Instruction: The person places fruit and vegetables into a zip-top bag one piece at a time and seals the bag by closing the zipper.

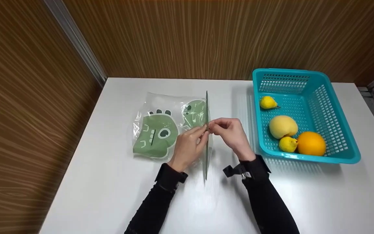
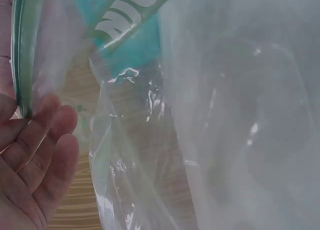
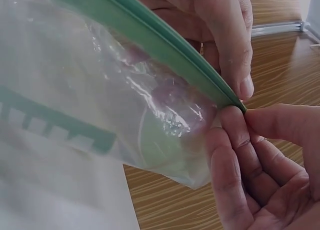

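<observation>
A clear zip bag [image 1: 157,130] printed with green dinosaur faces is held with its green zip strip [image 1: 206,104] edge-on to the head view. My left hand [image 1: 188,146] holds the strip from the left side, near its middle. From the other side, my right hand [image 1: 230,131] pinches the strip between thumb and fingertips, as the right wrist view shows at the strip's end [image 3: 235,97]. The fingertips of both hands nearly meet there. In the left wrist view, the bag's crinkled clear film [image 2: 135,140] fills much of the picture. Whatever lies inside the bag cannot be made out.
To the right stands a turquoise basket [image 1: 342,130] holding an orange [image 1: 311,143], a large pale yellow fruit [image 1: 283,126] and two small yellow pears, one at the back [image 1: 268,102] and one in front [image 1: 288,144]. Wood-grain panels [image 1: 187,39] border the white table [image 1: 102,182].
</observation>
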`<state>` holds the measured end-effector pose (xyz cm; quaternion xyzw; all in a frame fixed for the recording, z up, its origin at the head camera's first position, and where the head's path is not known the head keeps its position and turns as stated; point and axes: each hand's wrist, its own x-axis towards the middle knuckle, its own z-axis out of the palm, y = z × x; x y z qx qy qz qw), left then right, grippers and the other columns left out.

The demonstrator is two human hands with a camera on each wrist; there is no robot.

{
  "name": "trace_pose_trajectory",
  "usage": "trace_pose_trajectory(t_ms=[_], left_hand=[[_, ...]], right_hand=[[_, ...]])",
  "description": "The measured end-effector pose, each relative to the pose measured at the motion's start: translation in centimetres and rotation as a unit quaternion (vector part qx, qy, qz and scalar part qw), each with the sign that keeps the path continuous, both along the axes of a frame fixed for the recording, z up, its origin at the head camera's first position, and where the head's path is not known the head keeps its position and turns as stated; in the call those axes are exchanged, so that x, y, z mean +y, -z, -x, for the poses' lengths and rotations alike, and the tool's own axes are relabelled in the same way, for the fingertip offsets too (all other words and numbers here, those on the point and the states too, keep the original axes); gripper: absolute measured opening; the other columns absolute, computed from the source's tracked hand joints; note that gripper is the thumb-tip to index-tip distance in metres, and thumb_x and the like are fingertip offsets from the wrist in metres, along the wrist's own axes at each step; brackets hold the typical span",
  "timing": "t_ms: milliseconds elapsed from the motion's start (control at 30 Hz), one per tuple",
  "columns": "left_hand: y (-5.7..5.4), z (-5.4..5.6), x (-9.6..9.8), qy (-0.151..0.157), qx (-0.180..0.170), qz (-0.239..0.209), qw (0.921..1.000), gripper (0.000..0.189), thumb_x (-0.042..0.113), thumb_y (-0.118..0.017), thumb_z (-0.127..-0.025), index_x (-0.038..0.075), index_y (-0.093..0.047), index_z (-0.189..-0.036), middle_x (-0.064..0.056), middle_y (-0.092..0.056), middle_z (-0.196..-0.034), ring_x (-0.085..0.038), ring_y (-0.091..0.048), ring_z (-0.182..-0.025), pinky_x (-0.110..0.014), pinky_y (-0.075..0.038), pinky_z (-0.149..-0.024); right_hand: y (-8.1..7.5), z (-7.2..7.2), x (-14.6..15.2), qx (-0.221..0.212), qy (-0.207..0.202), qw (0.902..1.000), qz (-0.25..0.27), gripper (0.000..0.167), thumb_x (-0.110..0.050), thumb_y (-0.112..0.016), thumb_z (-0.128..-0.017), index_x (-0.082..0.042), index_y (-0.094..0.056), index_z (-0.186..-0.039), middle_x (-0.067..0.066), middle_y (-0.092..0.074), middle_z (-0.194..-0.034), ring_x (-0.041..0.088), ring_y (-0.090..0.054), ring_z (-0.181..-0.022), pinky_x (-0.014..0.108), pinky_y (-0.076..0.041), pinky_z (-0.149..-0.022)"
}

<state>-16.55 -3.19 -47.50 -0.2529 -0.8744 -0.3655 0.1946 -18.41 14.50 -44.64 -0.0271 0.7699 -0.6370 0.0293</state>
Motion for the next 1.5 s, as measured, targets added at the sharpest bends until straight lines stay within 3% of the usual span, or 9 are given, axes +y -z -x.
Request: trace_pose_trajectory(t_ms=[300,533,867,1167,1500], left_hand=[[-0.24,0.20,-0.19,0.014,-0.001,-0.021,0.9997,0.030,0.013,-0.065,-0.100,-0.001,-0.075,-0.123,-0.011,-0.082,-0.101,-0.018,-0.077,-0.079,-0.028,-0.063,-0.072],[-0.31,0.19,-0.17,0.014,-0.003,-0.025,0.9996,0.029,0.014,-0.068,-0.098,-0.002,-0.076,-0.121,-0.013,-0.082,-0.104,-0.020,-0.078,-0.080,-0.028,-0.063,-0.073],[-0.34,0.09,-0.18,0.004,0.004,-0.023,0.9997,0.026,0.014,-0.067,-0.099,0.002,-0.079,-0.119,-0.007,-0.082,-0.096,-0.018,-0.077,-0.078,-0.030,-0.062,-0.070],[-0.13,0.08,-0.17,-0.001,0.017,-0.013,0.9998,0.026,0.013,-0.067,-0.098,0.001,-0.078,-0.119,-0.009,-0.082,-0.098,-0.020,-0.078,-0.079,-0.030,-0.062,-0.071],[-0.16,0.15,-0.39,-0.005,0.022,-0.011,0.9997,0.025,0.013,-0.067,-0.098,0.002,-0.079,-0.118,-0.007,-0.082,-0.099,-0.015,-0.076,-0.077,-0.025,-0.062,-0.070]], right_hand=[[-0.42,0.08,-0.31,0.016,0.001,0.9981,-0.059,0.020,-0.012,-0.066,-0.100,0.001,-0.081,-0.104,-0.001,-0.078,-0.083,0.005,-0.068,-0.078,0.020,-0.055,-0.073],[-0.29,0.02,-0.45,0.021,0.017,0.9982,-0.054,0.020,-0.006,-0.064,-0.094,0.001,-0.082,-0.099,0.006,-0.080,-0.089,0.005,-0.068,-0.076,0.020,-0.055,-0.072],[-0.21,-0.18,-0.16,0.006,0.009,0.9997,-0.022,0.020,-0.006,-0.063,-0.093,0.001,-0.081,-0.096,-0.005,-0.078,-0.084,0.005,-0.069,-0.077,0.021,-0.057,-0.074],[-0.27,-0.18,-0.71,0.007,0.037,0.9983,-0.044,0.018,-0.008,-0.068,-0.091,0.001,-0.082,-0.096,-0.007,-0.076,-0.079,0.004,-0.066,-0.072,0.019,-0.055,-0.070],[-0.29,-0.20,-0.81,0.011,0.031,0.9988,-0.037,0.021,-0.006,-0.064,-0.091,0.001,-0.082,-0.099,-0.004,-0.078,-0.082,0.004,-0.067,-0.072,0.019,-0.056,-0.070]])
